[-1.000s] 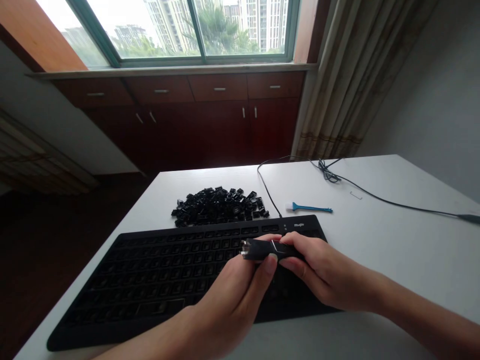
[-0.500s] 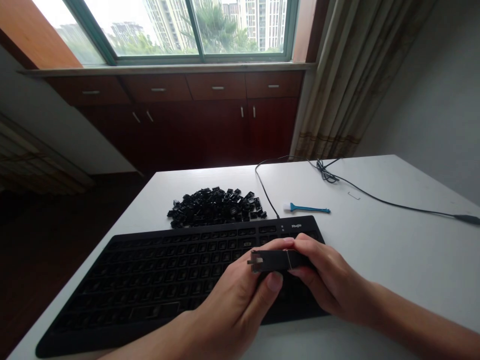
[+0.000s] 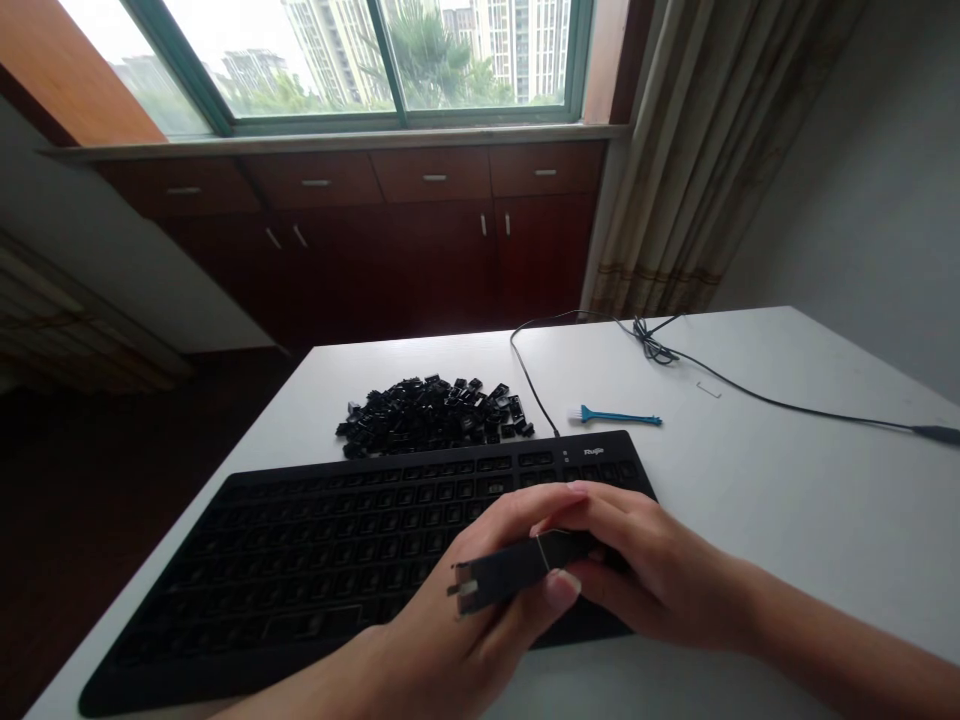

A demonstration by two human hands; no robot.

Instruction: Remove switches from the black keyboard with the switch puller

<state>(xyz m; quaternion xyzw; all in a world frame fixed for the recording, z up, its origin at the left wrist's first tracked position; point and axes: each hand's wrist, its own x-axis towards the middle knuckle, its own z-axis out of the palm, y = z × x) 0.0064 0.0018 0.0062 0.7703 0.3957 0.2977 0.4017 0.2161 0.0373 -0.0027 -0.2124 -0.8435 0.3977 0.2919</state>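
Observation:
Between my two hands is a dark oblong object (image 3: 501,578), with a small metallic piece at its left end and a thin pale seam across it. I cannot tell what kind of thing it is. My left hand (image 3: 480,600) grips it from the left, thumb along its lower side. Around its right end, my right hand (image 3: 637,560) is closed and hides that end. Both hands are above the right part of a black keyboard (image 3: 330,540), whose keycaps are off over most of the visible area. Behind the keyboard lies a heap of loose black keycaps (image 3: 427,415).
A blue brush (image 3: 622,416) with pale bristles lies behind the keyboard's right corner. Farther right are a small bent wire (image 3: 708,390) and a bundled black cable (image 3: 652,345) on the white table (image 3: 795,500). A window and wooden cabinets (image 3: 420,250) stand beyond.
The dark object has slid left and tilted, its metallic end now lower and nearer to me. My right hand has shifted left with it and its fingers overlap my left hand more.

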